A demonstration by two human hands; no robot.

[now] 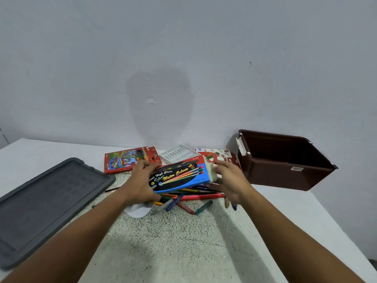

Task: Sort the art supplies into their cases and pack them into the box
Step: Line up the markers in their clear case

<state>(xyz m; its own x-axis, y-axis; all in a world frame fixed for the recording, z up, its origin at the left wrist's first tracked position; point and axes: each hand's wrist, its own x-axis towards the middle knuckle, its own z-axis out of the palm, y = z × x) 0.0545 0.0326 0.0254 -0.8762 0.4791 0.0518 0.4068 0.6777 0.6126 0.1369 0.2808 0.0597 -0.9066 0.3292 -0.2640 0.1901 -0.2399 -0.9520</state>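
Left hand (140,185) grips the water colour case (179,176), right hand (230,180) fingers curled round its end, above loose pens (183,203)

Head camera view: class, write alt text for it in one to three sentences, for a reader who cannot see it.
A person's left hand and right hand hold a blue water colour case above loose pens on a speckled table. A brown box stands open at right; its grey lid lies at left.
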